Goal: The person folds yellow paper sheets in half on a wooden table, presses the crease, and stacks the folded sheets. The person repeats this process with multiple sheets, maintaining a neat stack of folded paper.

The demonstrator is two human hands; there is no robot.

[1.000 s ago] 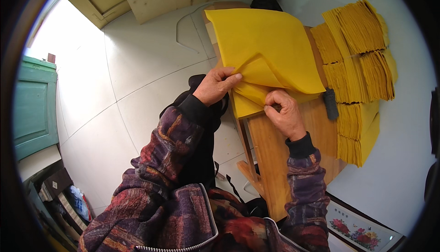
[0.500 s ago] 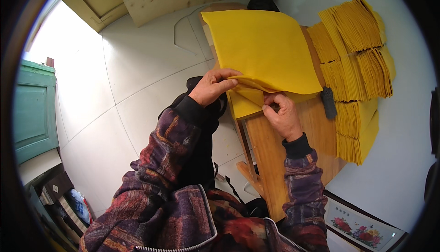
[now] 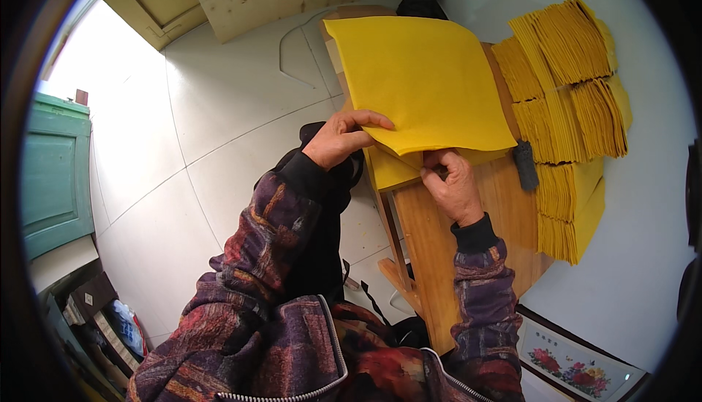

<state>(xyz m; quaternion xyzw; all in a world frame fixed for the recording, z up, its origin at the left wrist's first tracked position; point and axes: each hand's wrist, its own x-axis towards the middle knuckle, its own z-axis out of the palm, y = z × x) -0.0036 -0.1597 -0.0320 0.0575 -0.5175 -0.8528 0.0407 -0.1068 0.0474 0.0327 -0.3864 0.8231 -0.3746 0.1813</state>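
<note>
A pile of large yellow sheets (image 3: 420,80), soft like cloth or thick paper, lies on a wooden table (image 3: 482,212). At its near left corner my left hand (image 3: 344,137) has the edge of the upper layer pinched, fingers on top and thumb beneath. My right hand (image 3: 452,183) is closed at the near edge, thumb against forefinger, on a lower yellow layer that slants up under the top one. Both hands are partly covered by the sheets, and how many layers each holds is hidden.
Folded yellow bundles (image 3: 563,110) stand stacked along the table's right side by the wall. A dark grey fuzzy object (image 3: 525,164) lies between them and the pile. At far left is a green cabinet (image 3: 57,172); a floral picture (image 3: 574,362) is at lower right.
The lifted upper layer has come down and flattened along the near edge, narrowing the gap above the lower layer. My left fingers have slid slightly right; my right hand stays nearly in place.
</note>
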